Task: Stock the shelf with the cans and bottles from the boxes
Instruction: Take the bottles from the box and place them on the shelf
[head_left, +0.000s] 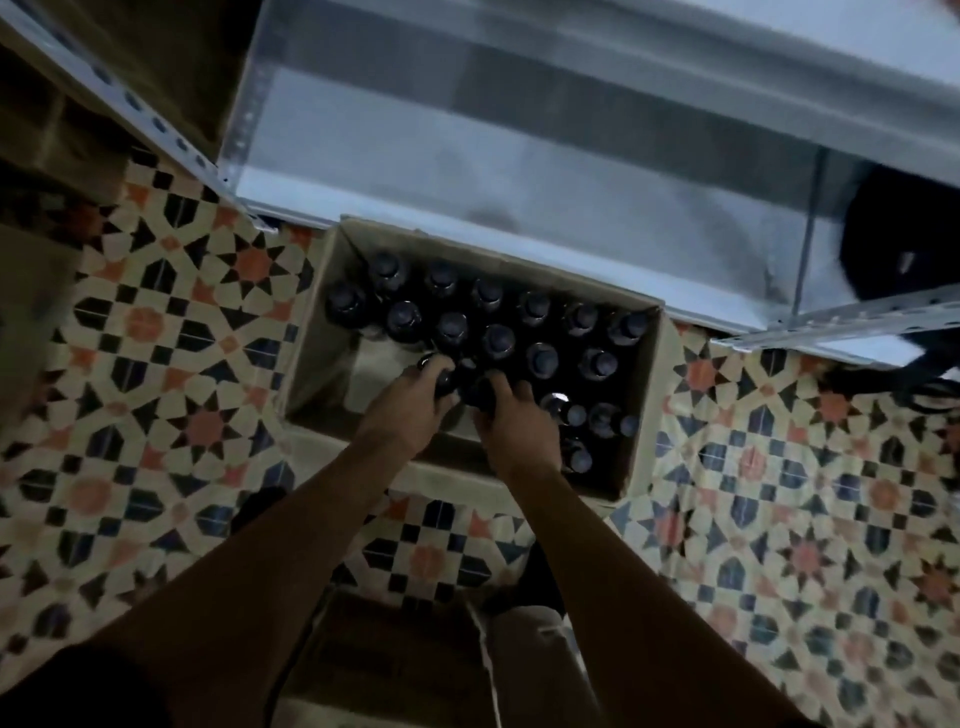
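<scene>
The left hand (410, 402) reaches down into the open cardboard box (332, 358), its fingers curled round the neck of a dark bottle (434, 366) at the near side of the pack. Just right of it the right hand (511, 423) is closed the same way over a second bottle (480, 389), the two hands almost touching. Beyond the fingertips and off to the right of the right hand stand the rest of the bottles (498, 340), upright in rows; left of the left hand the box floor is bare.

The bottles look like dark glass with caps on — likely heavy for their size, rigid, smooth and breakable if knocked together. The neck just under the cap is the natural hold, lifting straight up to clear the neighbours.

Count: one box on the tiled floor (156, 364), roughly twenty bottles — blur prevents an exact tally — and no cans visible. The metal shelf (519, 156) lies just beyond the box.
</scene>
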